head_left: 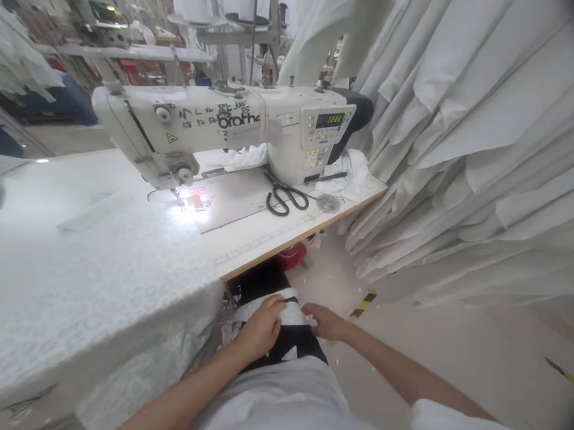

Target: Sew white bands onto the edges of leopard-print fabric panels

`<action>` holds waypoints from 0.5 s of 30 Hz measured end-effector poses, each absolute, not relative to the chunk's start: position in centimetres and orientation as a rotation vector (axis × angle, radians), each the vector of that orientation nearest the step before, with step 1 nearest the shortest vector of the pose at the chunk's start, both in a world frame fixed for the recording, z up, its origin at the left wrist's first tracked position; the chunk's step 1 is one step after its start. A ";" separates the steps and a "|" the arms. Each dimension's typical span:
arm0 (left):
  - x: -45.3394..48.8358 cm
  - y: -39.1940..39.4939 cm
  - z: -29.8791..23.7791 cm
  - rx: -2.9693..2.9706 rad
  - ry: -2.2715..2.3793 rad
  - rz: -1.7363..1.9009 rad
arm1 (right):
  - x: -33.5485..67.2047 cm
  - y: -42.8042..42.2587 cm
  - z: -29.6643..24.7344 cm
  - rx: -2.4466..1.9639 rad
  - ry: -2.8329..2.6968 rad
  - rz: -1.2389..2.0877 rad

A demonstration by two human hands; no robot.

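Across my lap lies a white fabric strip [293, 314], folded over dark trousers. My left hand [262, 327] is closed on its left part, with the fingers curled over the upper edge. At the strip's right end, my right hand [326, 321] pinches the edge between thumb and fingers. Both hands are below the table's front edge. Above them stands a white sewing machine [275, 127], its needle lamp lit. Patterned white fabric [100, 284] spreads over the table's left side and hangs down in front.
Black-handled scissors [287, 202] lie on the table [253, 242] beside the machine bed. White cloth scraps [357, 170] are bunched behind them. Long white fabric pieces [458, 152] hang close on the right. A red object [292, 257] shows under the table.
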State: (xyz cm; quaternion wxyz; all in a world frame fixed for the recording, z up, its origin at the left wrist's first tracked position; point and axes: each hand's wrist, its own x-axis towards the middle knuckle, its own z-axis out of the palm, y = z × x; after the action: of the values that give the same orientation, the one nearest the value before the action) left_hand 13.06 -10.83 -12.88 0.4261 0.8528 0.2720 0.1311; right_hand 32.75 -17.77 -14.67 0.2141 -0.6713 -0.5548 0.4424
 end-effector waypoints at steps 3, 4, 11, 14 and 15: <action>11.8 -10.6 -13.2 2.061 0.676 0.347 | 31.9 -20.2 -17.6 -1.974 -1.416 1.142; 11.6 -10.3 -12.9 2.033 0.694 0.362 | 32.0 -20.7 -17.8 -2.007 -1.376 1.100; 12.9 -8.3 -5.8 1.901 0.810 0.473 | 36.1 -18.3 -7.6 -1.951 -1.486 0.907; 14.0 -8.2 -1.3 1.899 0.612 0.428 | 34.1 -15.0 0.2 -1.660 -2.005 0.872; 14.0 -8.1 0.1 1.866 0.551 0.379 | 32.9 -13.9 2.6 -1.503 -2.237 0.752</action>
State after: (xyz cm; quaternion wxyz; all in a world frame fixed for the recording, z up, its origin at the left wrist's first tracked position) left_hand 14.01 -8.06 0.13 0.5477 0.7876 0.2328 0.1598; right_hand 32.91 -13.85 2.60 0.1708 -0.5293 -0.7877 0.2648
